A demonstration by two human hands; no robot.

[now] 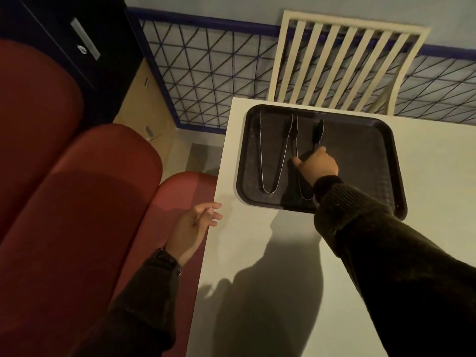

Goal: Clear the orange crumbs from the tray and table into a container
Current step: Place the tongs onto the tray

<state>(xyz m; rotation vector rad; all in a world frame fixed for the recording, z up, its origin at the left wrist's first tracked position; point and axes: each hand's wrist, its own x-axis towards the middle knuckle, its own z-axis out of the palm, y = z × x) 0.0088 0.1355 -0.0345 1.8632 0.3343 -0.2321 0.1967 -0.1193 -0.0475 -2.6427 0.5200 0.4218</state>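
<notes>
A dark rectangular tray point(365, 155) lies on the white table point(257, 240) near its far edge. On the tray's left part lie metal tongs point(270, 161), their joined end toward me. A second pair of tongs point(318, 132) with dark tips lies beside them, and my right hand point(318, 164) grips this pair at mid-length, fingers curled round it. My left hand point(192, 228) hangs open at the table's left edge, fingertips touching the corner. No orange crumbs or container show in this dim view.
A cream slatted chair point(342, 65) stands behind the table's far edge. A red padded bench point(77, 189) runs along the left. Dark cabinet point(77, 42) at top left. Patterned floor tiles point(219, 73) beyond.
</notes>
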